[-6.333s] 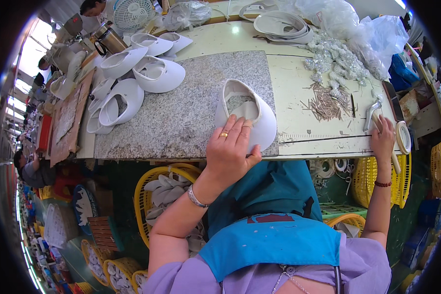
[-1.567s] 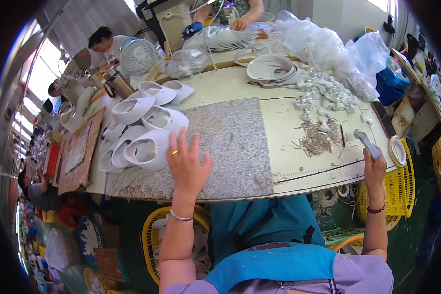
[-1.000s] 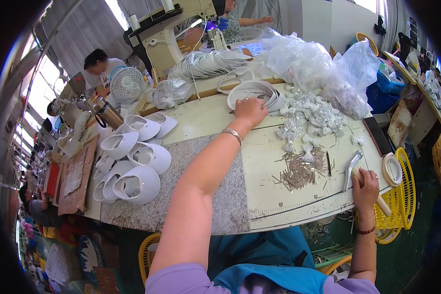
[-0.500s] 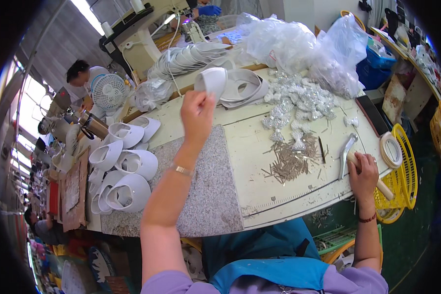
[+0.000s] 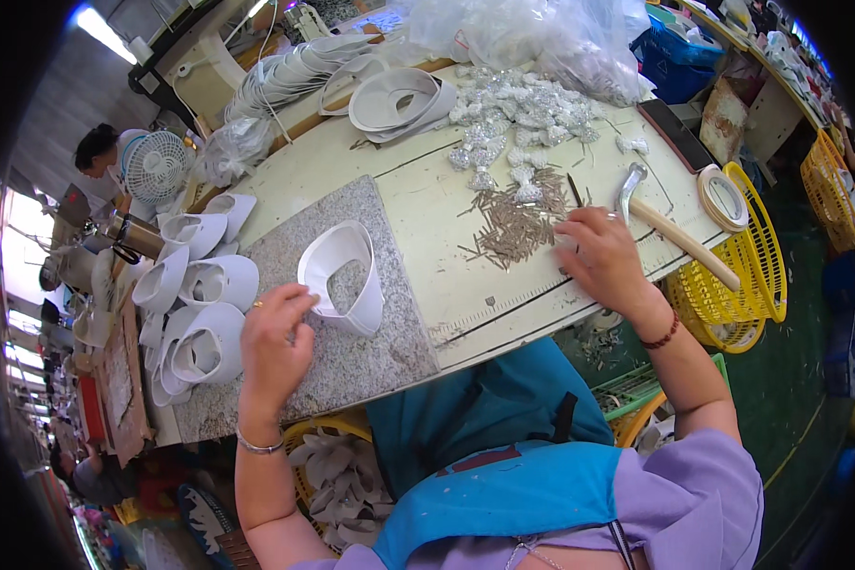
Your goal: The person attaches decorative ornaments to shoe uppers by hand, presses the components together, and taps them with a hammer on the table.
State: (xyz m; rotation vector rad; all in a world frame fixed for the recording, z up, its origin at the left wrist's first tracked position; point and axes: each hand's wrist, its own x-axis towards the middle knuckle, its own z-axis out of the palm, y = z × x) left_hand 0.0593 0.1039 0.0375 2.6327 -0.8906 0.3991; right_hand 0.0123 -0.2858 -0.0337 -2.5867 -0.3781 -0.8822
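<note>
My left hand (image 5: 277,337) has thumb and fingers closed on the near-left edge of a white shoe upper (image 5: 369,302). The upper stands on a speckled grey stone slab (image 5: 380,356), its opening facing up. My right hand (image 5: 600,255) holds nothing; its fingers are apart over the table, beside a heap of small thin brown strips (image 5: 513,228). Just right of that hand lies a hammer (image 5: 679,231) with a metal head and pale wooden handle. White and silver glittery bows (image 5: 532,109) are heaped beyond the strips.
Several white shoe uppers (image 5: 220,280) are stacked left of the slab. More flat white pieces (image 5: 404,100) lie at the back, near plastic bags (image 5: 541,38). A tape roll (image 5: 723,198) and a dark flat case (image 5: 676,133) lie right. Yellow baskets (image 5: 760,247) stand beyond the edge.
My left hand has come back from the far pile with a white upper, now on the slab. My right hand has left the hammer and moved left toward the brown strips.
</note>
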